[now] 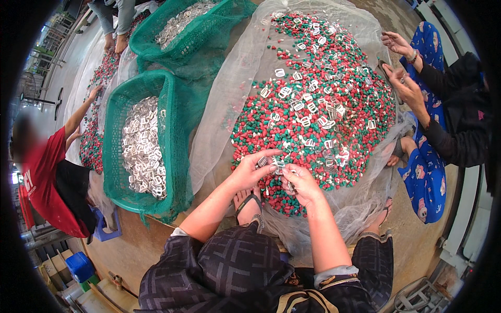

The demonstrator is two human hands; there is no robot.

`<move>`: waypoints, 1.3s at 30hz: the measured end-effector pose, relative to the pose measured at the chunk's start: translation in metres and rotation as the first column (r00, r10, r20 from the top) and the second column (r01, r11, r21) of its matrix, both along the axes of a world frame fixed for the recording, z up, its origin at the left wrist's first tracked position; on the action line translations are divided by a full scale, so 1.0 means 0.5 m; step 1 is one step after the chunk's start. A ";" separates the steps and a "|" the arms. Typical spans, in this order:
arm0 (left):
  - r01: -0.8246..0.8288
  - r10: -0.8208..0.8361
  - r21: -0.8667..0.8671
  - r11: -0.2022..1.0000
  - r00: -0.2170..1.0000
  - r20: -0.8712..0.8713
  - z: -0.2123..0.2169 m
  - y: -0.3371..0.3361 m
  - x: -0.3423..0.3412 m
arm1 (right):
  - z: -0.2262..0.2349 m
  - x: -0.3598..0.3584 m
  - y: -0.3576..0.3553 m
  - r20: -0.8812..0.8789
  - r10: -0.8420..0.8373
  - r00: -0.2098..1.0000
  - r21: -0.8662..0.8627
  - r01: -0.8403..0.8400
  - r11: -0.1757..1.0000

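Observation:
My left hand (pixel 247 173) and my right hand (pixel 305 187) meet over the near edge of a heap of small red, green and white pieces (pixel 249 136). Silver slotted metal buckles are in my fingers; one buckle (pixel 279 165) shows between the two hands. Another sits between my left thumb and fingers. My right fingers are curled, partly hiding what they hold. More loose buckles (pixel 305 121) lie scattered over the heap, which rests on a whitish net sheet (pixel 216 104).
Left of the heap stands a green net-lined basket (pixel 180 122) holding many buckles (pixel 143 156); a second such basket (pixel 229 15) is behind it. At right, a co-worker's hands (pixel 409 89) hover by the heap. A person in a red shirt (pixel 49 190) works at far left. My sandalled foot (pixel 245 206) borders the heap.

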State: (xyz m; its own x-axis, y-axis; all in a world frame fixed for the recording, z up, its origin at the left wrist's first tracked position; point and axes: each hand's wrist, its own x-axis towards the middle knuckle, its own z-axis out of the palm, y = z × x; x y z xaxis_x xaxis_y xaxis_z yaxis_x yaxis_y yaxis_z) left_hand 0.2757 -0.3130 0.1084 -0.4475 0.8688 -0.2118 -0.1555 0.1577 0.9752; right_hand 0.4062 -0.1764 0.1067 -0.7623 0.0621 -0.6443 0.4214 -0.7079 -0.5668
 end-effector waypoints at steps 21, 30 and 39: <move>-0.174 0.177 -0.138 0.975 0.984 0.007 -0.013 0.021 0.047 | -0.023 -0.001 -0.005 0.071 -0.085 0.994 0.473 0.041 0.880; -0.211 0.212 -0.110 0.971 0.977 -0.002 -0.002 0.021 0.035 | 0.004 0.001 0.012 0.070 -0.129 0.989 0.257 0.107 0.960; -0.183 0.177 -0.036 0.982 0.976 -0.130 -0.022 0.021 0.038 | -0.006 0.000 0.012 0.028 -0.053 0.998 0.255 0.045 0.966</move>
